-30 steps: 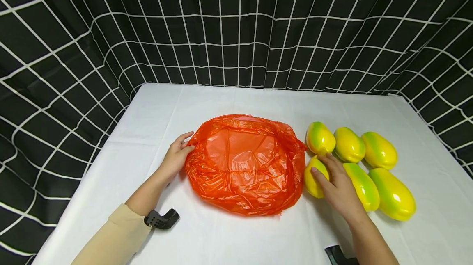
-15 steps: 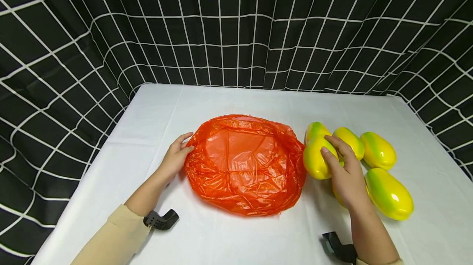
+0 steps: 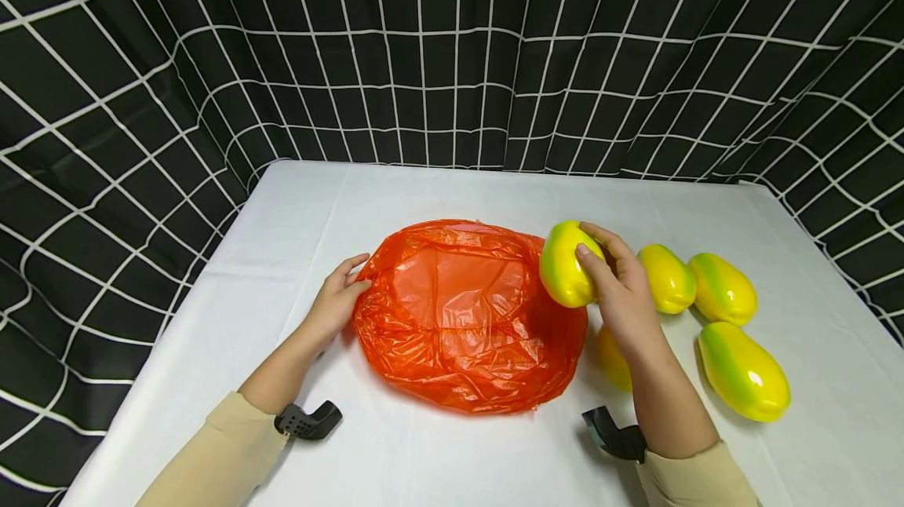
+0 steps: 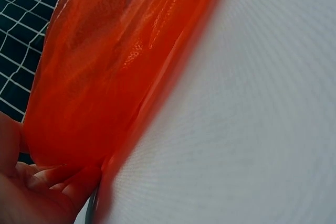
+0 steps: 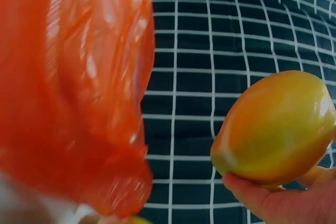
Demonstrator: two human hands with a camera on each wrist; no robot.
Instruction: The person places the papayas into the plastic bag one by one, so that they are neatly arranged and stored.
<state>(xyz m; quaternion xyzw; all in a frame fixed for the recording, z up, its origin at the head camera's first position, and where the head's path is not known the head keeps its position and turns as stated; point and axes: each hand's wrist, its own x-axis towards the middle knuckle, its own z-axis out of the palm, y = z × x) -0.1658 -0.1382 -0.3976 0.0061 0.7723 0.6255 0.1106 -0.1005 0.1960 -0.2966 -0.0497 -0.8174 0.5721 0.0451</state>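
Here, my right hand [image 3: 623,295] grips a shiny yellow-and-green oval fruit [image 3: 567,265] up near the right rim of the crinkly red plastic bag [image 3: 459,389]. My left hand [image 3: 339,293] pinches the bag's left rim. More yellow-and-green fruits [image 3: 745,372] lie on the white table [image 3: 452,460].

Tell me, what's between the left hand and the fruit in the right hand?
The red bag, in the head view. The left hand grips one edge; the fruit in the right hand overlaps the opposite edge there.
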